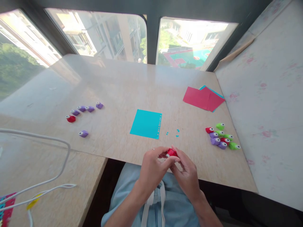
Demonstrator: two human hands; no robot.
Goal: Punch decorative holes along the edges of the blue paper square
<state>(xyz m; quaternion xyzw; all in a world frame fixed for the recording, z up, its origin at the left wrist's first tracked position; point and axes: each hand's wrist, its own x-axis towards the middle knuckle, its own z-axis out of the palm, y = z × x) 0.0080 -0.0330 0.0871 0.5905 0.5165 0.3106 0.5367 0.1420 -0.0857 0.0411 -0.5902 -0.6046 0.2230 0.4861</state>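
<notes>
A small red craft paper punch (172, 152) with a white part is held between my left hand (155, 165) and my right hand (188, 175), at the table's front edge above my lap. Both hands have their fingers closed around it. Just beyond them lies a square of blue paper (146, 123), with a row of small punched holes along its right edge. Beside that edge, tiny blue paper cut-outs (177, 130) are scattered on the table.
On the right sits a cluster of green, red and purple punches (215, 141). Red and blue paper sheets (201, 98) lie behind it. To the left are several purple punches (90, 108) and a red punch (70, 118). White cables (63, 164) loop at the lower left.
</notes>
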